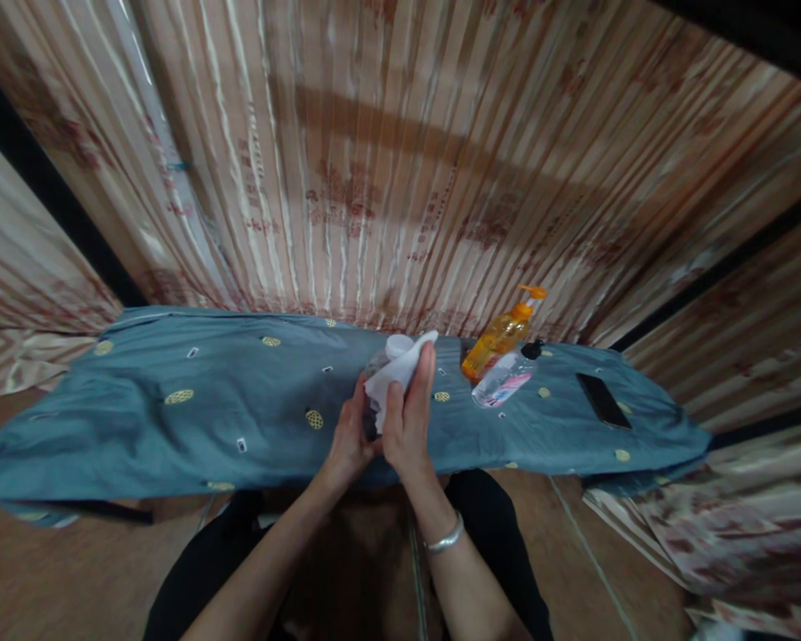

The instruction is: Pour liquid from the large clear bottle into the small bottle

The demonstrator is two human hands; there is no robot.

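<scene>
My left hand (348, 441) is closed around a clear bottle (376, 363) with a white cap (399, 344), held just above the near edge of the cloth-covered table. Most of the bottle's body is hidden by my fingers and by a white tissue (400, 372). My right hand (409, 425) presses that tissue against the bottle's right side, thumb and fingers around it. A silver bangle circles my right wrist.
To the right, an orange pump bottle (497, 340) stands beside a clear bottle with a black top (505, 377). A black phone (602, 401) lies farther right on the blue-green tablecloth (240, 401). Patterned curtains (374, 178) hang behind; dark poles flank the table.
</scene>
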